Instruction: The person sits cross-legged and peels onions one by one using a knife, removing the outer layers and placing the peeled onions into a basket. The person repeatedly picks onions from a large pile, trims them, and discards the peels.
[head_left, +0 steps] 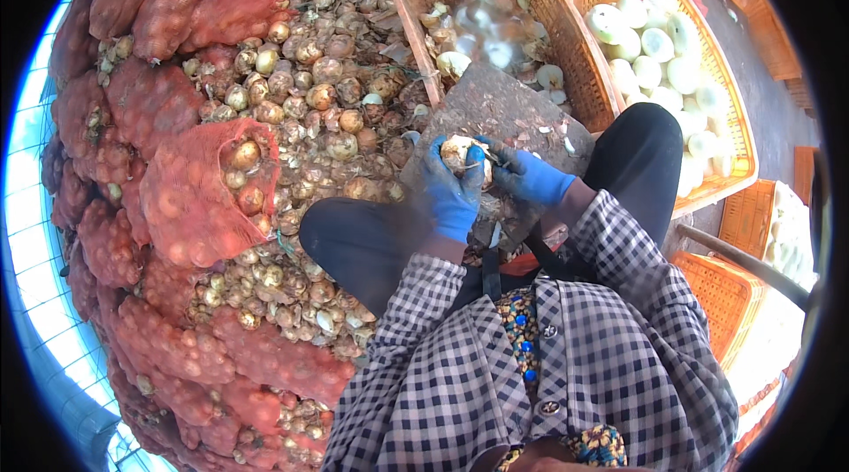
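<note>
My left hand (451, 189), in a blue glove, is closed around a pale onion (460, 156) with flaking skin. My right hand (526, 173), also blue-gloved, is closed at that onion's right side; whether anything small is between its fingers is hidden. Both hands are above a dirty board (482, 105) strewn with peel scraps, between my knees. Below my hands a thin metal blade (494, 235) lies near the board's lower part.
Loose unpeeled onions (327, 96) and red mesh sacks (177, 339) cover my left side. An orange crate (411, 8) ahead holds scraps and several pale pieces; another crate (743, 154) holds peeled onions. Further crates (716, 304) and a metal bar (743, 260) are at right.
</note>
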`<state>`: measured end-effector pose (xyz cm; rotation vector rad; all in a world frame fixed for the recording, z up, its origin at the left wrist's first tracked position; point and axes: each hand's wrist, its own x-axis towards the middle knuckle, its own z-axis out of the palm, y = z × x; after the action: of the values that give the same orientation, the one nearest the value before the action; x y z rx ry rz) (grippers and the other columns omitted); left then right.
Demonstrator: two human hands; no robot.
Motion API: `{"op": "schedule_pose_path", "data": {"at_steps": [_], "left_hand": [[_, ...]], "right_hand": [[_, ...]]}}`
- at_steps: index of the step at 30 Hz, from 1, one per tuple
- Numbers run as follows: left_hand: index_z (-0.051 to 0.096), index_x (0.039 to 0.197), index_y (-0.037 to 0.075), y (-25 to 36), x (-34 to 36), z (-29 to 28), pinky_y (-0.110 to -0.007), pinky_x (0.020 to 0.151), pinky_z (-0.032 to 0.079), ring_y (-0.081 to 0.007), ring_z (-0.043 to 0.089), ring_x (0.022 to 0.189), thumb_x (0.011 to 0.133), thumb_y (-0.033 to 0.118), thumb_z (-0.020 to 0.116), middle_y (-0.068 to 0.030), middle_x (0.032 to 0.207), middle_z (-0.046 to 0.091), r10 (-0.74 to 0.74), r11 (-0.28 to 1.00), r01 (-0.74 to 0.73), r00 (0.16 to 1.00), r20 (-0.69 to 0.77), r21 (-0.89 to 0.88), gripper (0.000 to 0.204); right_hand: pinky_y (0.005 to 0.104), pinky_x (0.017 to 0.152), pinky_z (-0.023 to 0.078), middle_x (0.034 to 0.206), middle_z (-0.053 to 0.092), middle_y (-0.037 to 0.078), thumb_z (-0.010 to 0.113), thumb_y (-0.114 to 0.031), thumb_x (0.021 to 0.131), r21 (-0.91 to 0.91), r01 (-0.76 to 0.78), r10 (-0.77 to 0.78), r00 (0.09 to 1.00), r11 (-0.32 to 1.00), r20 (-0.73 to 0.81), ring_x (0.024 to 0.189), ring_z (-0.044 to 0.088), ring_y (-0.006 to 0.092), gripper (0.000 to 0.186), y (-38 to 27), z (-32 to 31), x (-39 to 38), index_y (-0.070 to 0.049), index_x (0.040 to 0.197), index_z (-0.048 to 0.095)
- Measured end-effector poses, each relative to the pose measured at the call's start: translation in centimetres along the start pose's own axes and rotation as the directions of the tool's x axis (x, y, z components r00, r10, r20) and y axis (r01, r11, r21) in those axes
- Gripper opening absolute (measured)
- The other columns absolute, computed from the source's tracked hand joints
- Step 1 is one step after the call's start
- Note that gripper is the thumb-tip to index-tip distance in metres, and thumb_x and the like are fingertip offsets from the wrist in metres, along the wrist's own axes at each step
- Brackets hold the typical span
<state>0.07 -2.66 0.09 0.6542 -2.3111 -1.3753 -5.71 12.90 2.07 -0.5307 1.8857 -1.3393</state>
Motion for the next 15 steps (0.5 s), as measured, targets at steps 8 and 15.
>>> {"op": "schedule_pose_path", "data": {"at_steps": [8, 15], "left_hand": [[0.040, 0.137, -0.002, -2.2, 3.4, -4.7, -0.040, 0.100, 0.045, -0.0280, 0.052, 0.120, 0.079, 0.015, 0.068, -0.0205, 0.132, 0.048, 0.277, 0.929, -0.116, 0.848, 0.451, -0.351, 0.067], [0.030, 0.143, 0.005, -4.1, 2.0, -1.9, -0.046, 0.105, 0.039, -0.0386, 0.045, 0.124, 0.066, 0.021, 0.078, -0.0246, 0.135, 0.041, 0.093, 0.945, -0.252, 0.820, 0.565, 0.210, 0.092]], "right_hand": [[0.0187, 0.034, 0.031, 0.061, 0.050, -0.002, 0.053, -0.019, 0.097, 0.830, -0.353, 0.435, 0.888, 0.431, 0.151, 0.040, 0.041, 0.0055, 0.020, -0.9, 0.1, 0.0, -0.007, 0.081, 0.055], [0.0205, 0.036, 0.033, 0.064, 0.055, 0.002, 0.049, -0.020, 0.098, 0.717, -0.178, 0.203, 0.978, 0.674, 0.052, 0.042, 0.043, 0.0067, 0.025, -3.2, 0.7, -1.5, -0.003, 0.082, 0.057]]}}
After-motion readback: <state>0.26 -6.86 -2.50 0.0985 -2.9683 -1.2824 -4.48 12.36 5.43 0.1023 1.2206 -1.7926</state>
